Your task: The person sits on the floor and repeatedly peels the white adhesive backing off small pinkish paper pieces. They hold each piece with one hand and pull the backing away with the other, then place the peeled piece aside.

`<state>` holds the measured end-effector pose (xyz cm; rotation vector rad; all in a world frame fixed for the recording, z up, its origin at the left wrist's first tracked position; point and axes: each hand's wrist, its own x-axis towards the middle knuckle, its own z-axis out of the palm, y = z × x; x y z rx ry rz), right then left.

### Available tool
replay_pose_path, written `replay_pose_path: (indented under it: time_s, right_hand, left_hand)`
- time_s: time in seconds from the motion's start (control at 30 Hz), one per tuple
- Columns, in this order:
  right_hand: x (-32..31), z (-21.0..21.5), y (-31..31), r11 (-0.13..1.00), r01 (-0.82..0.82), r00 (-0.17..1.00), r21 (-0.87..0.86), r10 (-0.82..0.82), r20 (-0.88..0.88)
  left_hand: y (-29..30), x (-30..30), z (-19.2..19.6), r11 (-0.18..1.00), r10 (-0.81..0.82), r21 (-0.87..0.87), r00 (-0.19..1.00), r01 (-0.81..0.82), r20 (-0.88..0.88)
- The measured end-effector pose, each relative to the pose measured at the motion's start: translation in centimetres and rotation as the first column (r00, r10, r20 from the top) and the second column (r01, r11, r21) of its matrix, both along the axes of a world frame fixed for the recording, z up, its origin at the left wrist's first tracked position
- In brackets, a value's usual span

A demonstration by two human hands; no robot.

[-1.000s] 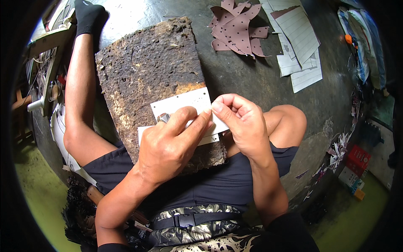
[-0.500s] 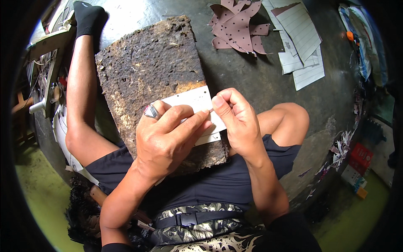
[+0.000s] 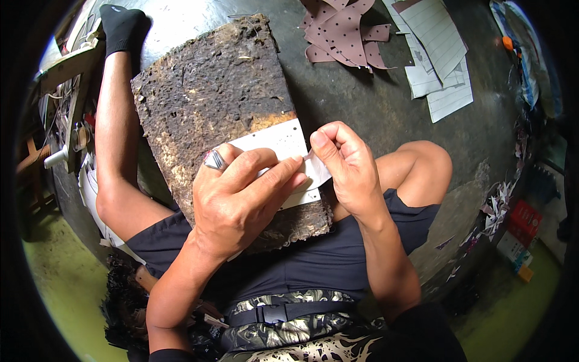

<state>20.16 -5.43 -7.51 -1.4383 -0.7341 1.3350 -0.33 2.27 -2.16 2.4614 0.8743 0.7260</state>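
Observation:
A white piece with small dark dots (image 3: 278, 137) lies on a dark, worn board (image 3: 208, 84) across my lap. My left hand (image 3: 232, 196), a ring on one finger, presses its bunched fingertips on the piece near its right edge. Just right of there, my right hand (image 3: 345, 166) is closed in a pinch of thumb and forefinger. A thin pale strip (image 3: 309, 155) runs from that pinch toward my left fingertips. Whether the strip is still joined to the white piece, I cannot tell. A second white edge with a dot (image 3: 301, 199) shows below my left hand.
Pink dotted cut pieces (image 3: 344, 33) lie in a pile beyond the board. Lined white sheets (image 3: 443, 54) lie to their right. Paper scraps (image 3: 497, 202) and a red packet (image 3: 523, 220) are at far right. A wooden frame (image 3: 66, 72) stands at left.
My right hand has moved slightly right, away from my left fingertips, and a thin pale strip now shows between them. My left hand stays pressed on the white piece.

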Motion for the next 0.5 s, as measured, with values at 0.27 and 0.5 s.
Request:
replay_pose_path:
  time_s: [0.27, 0.5]
  right_hand:
    - [0.4, -1.1, 0.0, 1.000, 0.018, 1.000, -0.021, -0.018, 0.006]
    - [0.9, -2.3, -0.1, 0.999, 0.035, 0.997, -0.029, -0.033, 0.074]
  left_hand:
    - [0.3, 0.0, 0.1, 1.000, -0.022, -0.012, 1.000, 0.022, -0.009]
    - [0.7, -0.1, 0.1, 0.999, -0.047, -0.010, 0.999, 0.047, 0.007]
